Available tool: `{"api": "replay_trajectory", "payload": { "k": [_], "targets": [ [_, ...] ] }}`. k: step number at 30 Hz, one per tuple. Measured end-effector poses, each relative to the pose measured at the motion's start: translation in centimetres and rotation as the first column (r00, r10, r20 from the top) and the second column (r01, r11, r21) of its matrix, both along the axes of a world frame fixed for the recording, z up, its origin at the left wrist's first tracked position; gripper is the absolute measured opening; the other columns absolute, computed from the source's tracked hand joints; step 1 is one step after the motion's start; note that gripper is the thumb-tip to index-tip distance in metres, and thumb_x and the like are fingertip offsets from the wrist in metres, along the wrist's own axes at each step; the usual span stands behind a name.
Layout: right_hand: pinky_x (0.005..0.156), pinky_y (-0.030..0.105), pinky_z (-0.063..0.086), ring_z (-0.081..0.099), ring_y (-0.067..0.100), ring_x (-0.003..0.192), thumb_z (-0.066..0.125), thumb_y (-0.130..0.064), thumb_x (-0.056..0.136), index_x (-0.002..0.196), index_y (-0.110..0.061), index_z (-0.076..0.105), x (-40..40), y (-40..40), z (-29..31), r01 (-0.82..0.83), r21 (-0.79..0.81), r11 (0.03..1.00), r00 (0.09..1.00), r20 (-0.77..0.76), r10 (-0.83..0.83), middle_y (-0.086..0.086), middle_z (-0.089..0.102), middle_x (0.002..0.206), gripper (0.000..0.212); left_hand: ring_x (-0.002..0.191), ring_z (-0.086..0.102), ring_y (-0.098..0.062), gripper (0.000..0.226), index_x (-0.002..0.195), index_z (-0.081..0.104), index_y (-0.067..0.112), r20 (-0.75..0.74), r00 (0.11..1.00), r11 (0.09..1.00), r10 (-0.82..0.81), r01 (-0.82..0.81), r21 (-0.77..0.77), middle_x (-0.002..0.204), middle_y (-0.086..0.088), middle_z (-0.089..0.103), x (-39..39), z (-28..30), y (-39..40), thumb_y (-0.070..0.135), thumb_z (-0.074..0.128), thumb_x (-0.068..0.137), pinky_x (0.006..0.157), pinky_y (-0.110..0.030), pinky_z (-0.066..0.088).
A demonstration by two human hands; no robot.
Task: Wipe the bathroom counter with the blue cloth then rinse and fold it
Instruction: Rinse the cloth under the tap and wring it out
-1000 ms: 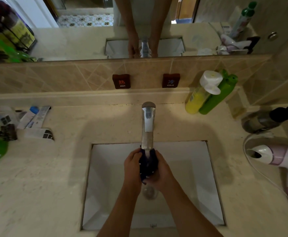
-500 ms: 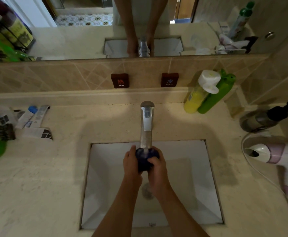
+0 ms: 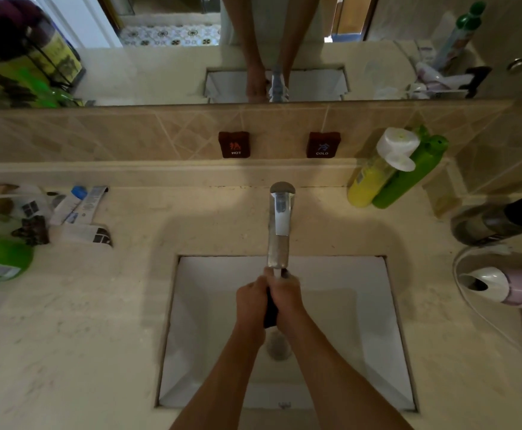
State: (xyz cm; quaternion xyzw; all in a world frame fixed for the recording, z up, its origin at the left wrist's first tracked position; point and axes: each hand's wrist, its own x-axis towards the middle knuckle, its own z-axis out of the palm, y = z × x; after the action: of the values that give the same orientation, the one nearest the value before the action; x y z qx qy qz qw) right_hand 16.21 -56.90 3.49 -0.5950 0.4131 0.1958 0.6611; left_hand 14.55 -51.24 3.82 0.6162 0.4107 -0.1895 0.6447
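1. Both hands, left hand (image 3: 251, 305) and right hand (image 3: 287, 301), are pressed together, fingers curled tight round the cloth (image 3: 270, 310).
2. They're over the sink (image 3: 362, 321).
3. Keep squeezing directly under the tap (image 3: 279, 225), I'd say, turning it so water reaches every fold.

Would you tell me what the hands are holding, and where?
Both hands, left and right, squeeze the bunched cloth between them under the tap.

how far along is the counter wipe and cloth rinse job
Wiping looks over: the cloth is off the counter. In hand: the left hand and right hand squeeze it over the sink, just under the tap. Left: finishing the rinse and folding it.
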Motion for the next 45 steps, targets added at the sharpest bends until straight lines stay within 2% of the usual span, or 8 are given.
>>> {"api": "replay_trajectory", "payload": {
  "k": [4, 9, 14, 17, 23, 30, 37, 45],
  "targets": [
    [0.066, 0.035, 0.052, 0.064, 0.028, 0.072, 0.058, -0.026, 0.097, 0.091, -0.008, 0.060, -0.6, -0.4, -0.1, 0.001, -0.010, 1.000, 1.000, -0.006, -0.001, 0.013, 0.064, 0.080, 0.019, 0.073, 0.059, -0.024, 0.018, 0.083, 0.064, 0.013, -0.008, 0.999, 0.994, 0.033, -0.034, -0.104, 0.079, -0.006, 0.064, -0.9, 0.1, 0.8, 0.027, 0.056, 0.091, 0.074, -0.038, 0.050],
    [0.104, 0.046, 0.049, 0.063, 0.031, 0.104, 0.045, -0.057, 0.099, 0.117, -0.008, 0.061, -0.5, -0.6, 1.1, 0.093, 0.239, 0.967, 0.991, -0.116, -0.067, 0.015, 0.066, 0.110, 0.054, 0.098, 0.068, -0.034, 0.033, 0.104, 0.070, 0.003, 0.026, 0.995, 0.945, 0.100, -0.086, -0.315, 0.105, -0.019, 0.072, -1.3, -0.5, 0.7, 0.030, 0.056, 0.091, 0.087, -0.043, 0.054],
    [0.104, 0.054, 0.051, 0.069, 0.035, 0.109, 0.041, -0.083, 0.083, 0.117, -0.016, 0.071, -1.9, -2.2, 0.9, 0.002, 0.299, 0.954, 0.993, -0.117, 0.034, 0.018, 0.074, 0.115, 0.081, 0.100, 0.073, -0.032, 0.032, 0.111, 0.072, 0.012, 0.134, 0.985, 0.923, -0.105, 0.147, -0.355, 0.106, -0.014, 0.075, -1.2, 0.7, 0.4, 0.037, 0.067, 0.091, 0.090, -0.048, 0.058],
    [0.102, 0.044, 0.052, 0.069, 0.032, 0.111, 0.038, -0.067, 0.097, 0.121, -0.016, 0.068, -1.8, -3.8, 1.5, -0.095, 0.266, 0.959, 0.995, -0.010, 0.101, 0.015, 0.073, 0.118, 0.064, 0.095, 0.073, -0.036, 0.026, 0.106, 0.073, 0.004, 0.139, 0.987, 0.933, -0.083, 0.126, -0.337, 0.102, -0.020, 0.075, -0.8, 0.5, 0.5, 0.022, 0.072, 0.088, 0.087, -0.049, 0.059],
    [0.061, 0.029, 0.037, 0.049, 0.018, 0.065, 0.045, -0.022, 0.101, 0.077, -0.008, 0.055, -0.2, -5.8, 5.9, -0.213, -0.353, 0.911, 0.952, 0.137, 0.275, 0.008, 0.054, 0.076, 0.029, 0.065, 0.066, -0.032, 0.029, 0.091, 0.070, -0.001, 0.029, 0.996, 0.908, 0.083, -0.064, -0.414, 0.080, -0.021, 0.065, 0.5, -1.7, 0.0, 0.024, 0.068, 0.076, 0.068, -0.040, 0.055],
    [0.050, 0.027, 0.038, 0.043, 0.009, 0.044, 0.052, -0.040, 0.102, 0.064, -0.014, 0.050, 2.8, -4.5, 13.4, -0.363, -0.372, 0.854, 0.800, 0.346, 0.490, 0.000, 0.048, 0.055, 0.046, 0.055, 0.065, -0.025, 0.035, 0.117, 0.052, -0.006, 0.025, 0.991, 0.879, 0.128, -0.102, -0.466, 0.075, -0.021, 0.062, 0.7, 0.1, -0.6, 0.019, 0.047, 0.093, 0.052, -0.031, 0.056],
    [0.044, 0.026, 0.030, 0.038, 0.014, 0.045, 0.053, -0.038, 0.102, 0.075, -0.010, 0.055, 2.0, -4.2, 11.6, -0.312, -0.125, 0.942, 0.901, 0.276, 0.335, 0.011, 0.049, 0.067, 0.039, 0.067, 0.064, -0.030, 0.024, 0.100, 0.063, 0.006, 0.117, 0.978, 0.833, 0.172, -0.081, -0.548, 0.091, -0.020, 0.062, 0.1, 1.6, 0.4, 0.014, 0.040, 0.101, 0.062, -0.040, 0.060],
    [0.065, 0.034, 0.054, 0.062, 0.020, 0.074, 0.038, -0.046, 0.105, 0.102, -0.024, 0.052, -5.6, -4.0, 6.9, -0.138, -0.239, 0.961, 0.967, 0.177, 0.183, 0.006, 0.064, 0.095, 0.026, 0.074, 0.062, -0.033, 0.059, 0.093, 0.071, -0.002, 0.118, 0.975, 0.860, 0.188, -0.106, -0.499, 0.090, -0.023, 0.064, -2.4, 3.6, 1.5, 0.053, 0.049, 0.093, 0.064, -0.033, 0.051]
  ]
}}
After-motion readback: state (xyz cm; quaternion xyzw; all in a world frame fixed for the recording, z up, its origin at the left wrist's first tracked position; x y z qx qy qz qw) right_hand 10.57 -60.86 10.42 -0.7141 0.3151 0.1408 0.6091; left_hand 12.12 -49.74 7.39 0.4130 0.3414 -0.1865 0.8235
